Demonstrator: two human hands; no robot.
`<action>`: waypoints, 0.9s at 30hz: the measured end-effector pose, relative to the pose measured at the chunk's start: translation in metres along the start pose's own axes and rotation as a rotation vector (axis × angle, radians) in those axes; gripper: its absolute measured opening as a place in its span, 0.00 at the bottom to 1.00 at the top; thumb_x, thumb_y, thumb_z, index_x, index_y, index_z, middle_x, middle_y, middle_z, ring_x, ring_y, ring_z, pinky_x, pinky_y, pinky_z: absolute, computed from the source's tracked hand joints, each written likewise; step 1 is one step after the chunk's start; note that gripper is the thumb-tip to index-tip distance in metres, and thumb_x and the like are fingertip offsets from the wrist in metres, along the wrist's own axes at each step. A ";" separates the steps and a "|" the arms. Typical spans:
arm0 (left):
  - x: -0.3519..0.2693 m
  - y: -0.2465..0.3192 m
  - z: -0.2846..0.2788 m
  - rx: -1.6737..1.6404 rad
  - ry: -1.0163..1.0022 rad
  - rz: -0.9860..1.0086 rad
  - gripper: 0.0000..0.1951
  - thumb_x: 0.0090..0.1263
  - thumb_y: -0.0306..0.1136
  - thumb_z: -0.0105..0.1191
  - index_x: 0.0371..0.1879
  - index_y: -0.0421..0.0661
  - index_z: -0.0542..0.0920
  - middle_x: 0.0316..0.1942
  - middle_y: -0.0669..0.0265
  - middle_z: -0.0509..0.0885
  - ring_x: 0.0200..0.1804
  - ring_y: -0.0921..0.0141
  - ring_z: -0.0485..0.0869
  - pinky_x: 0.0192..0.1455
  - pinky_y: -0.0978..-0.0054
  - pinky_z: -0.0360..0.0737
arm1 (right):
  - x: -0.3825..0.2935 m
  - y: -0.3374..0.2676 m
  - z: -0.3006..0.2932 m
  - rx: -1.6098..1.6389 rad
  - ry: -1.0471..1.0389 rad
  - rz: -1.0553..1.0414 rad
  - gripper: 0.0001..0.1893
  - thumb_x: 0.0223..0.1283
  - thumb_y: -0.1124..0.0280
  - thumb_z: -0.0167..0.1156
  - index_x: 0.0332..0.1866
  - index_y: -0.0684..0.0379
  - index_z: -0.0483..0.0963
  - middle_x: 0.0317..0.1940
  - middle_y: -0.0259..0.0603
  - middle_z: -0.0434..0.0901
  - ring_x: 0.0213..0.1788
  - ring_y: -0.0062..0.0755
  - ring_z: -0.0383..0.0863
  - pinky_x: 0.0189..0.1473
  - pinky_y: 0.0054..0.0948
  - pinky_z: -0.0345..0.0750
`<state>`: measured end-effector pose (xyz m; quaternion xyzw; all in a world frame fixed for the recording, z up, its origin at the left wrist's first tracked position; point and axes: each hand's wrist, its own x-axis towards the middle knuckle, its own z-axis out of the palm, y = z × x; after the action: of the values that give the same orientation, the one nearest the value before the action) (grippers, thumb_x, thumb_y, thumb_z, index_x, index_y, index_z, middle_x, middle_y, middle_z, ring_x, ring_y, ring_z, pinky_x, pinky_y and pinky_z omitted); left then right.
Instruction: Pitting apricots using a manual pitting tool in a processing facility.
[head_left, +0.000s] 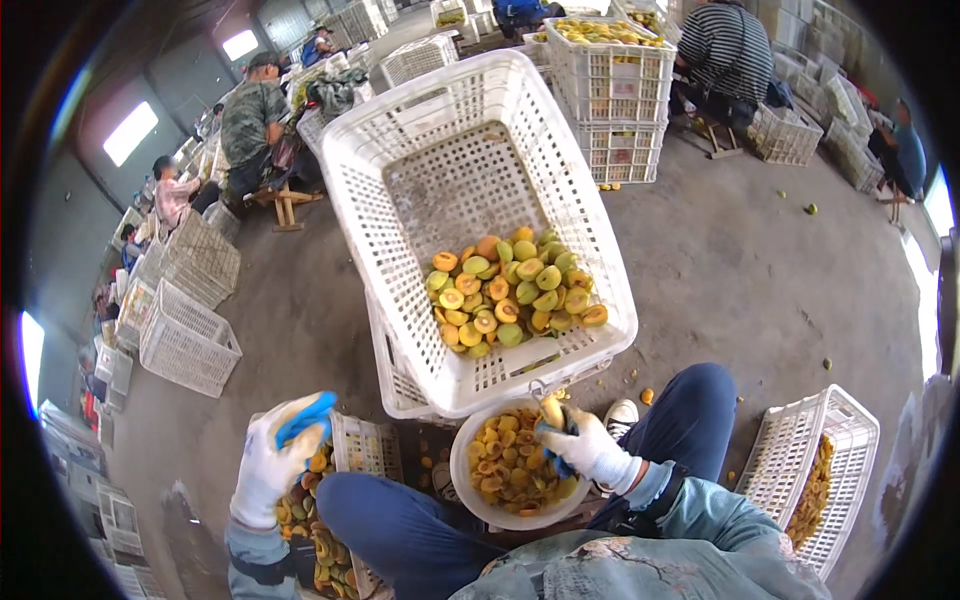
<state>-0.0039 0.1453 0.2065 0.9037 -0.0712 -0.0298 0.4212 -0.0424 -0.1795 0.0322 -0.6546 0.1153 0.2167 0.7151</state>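
My right hand (581, 450), in a white and blue work glove, is closed around the handle of a small tool (551, 411) with a metal loop at its tip. It is over a white tub (476, 504) of orange fruit pieces (510, 457). My left hand (289, 450), gloved alike, is raised with curled fingers above a crate (367, 450) of halved fruit (330, 551); whether it holds anything is hidden. Ahead, a large white plastic crate (480, 390) lies tilted on another crate, with green and orange fruit halves (510, 292) gathered at its near end.
A white crate (840, 480) of orange pieces stands at the right. Stacked fruit crates (619, 90) stand ahead, an upright crate (187, 337) at the left. Seated people (255, 120) work further off. Loose fruit (646, 396) lies on the concrete floor (720, 285).
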 end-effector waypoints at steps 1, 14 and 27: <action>0.022 0.030 0.016 -0.107 -0.112 -0.046 0.16 0.64 0.28 0.55 0.50 0.37 0.78 0.42 0.59 0.84 0.43 0.76 0.81 0.46 0.78 0.78 | -0.002 0.002 -0.001 0.056 0.011 -0.011 0.24 0.58 0.65 0.60 0.57 0.63 0.66 0.24 0.33 0.75 0.17 0.17 0.71 0.16 0.19 0.70; 0.248 -0.059 0.274 0.418 -0.043 0.473 0.21 0.66 0.34 0.50 0.58 0.43 0.70 0.52 0.50 0.76 0.53 0.54 0.75 0.55 0.62 0.73 | -0.001 0.022 -0.027 0.182 -0.008 0.065 0.20 0.57 0.64 0.62 0.50 0.65 0.69 0.22 0.32 0.75 0.20 0.17 0.74 0.22 0.20 0.72; 0.288 -0.038 0.286 0.744 -0.308 0.405 0.37 0.46 0.41 0.66 0.60 0.58 0.67 0.57 0.59 0.71 0.63 0.58 0.66 0.60 0.56 0.65 | 0.003 0.029 -0.026 0.058 -0.053 0.112 0.23 0.55 0.57 0.64 0.47 0.65 0.70 0.22 0.36 0.75 0.21 0.23 0.76 0.25 0.25 0.74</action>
<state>0.2519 -0.0917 -0.0051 0.9465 -0.3145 -0.0531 0.0496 -0.0497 -0.2029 0.0022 -0.6201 0.1388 0.2703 0.7233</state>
